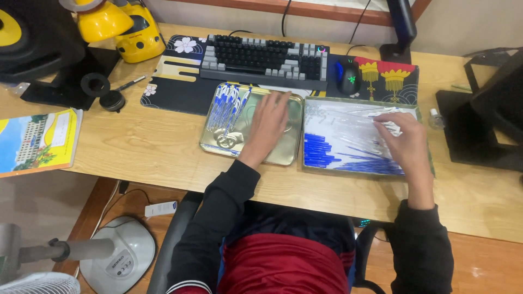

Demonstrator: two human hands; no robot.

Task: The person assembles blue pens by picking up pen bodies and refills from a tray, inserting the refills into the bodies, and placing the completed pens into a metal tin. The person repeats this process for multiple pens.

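Observation:
My left hand lies flat, fingers spread, on a shallow metal tray on the wooden desk. A bunch of blue-and-white pens is piled at the tray's left side. To the right stands a second tray filled with blue pen parts and clear pen tubes. My right hand rests on that tray's right part, its fingers curled over a few clear tubes; whether it grips them is hard to tell.
Behind the trays are a dark keyboard on a patterned desk mat and a black mouse. A colourful booklet lies at the left, a yellow object at the back left. A black stand is on the right.

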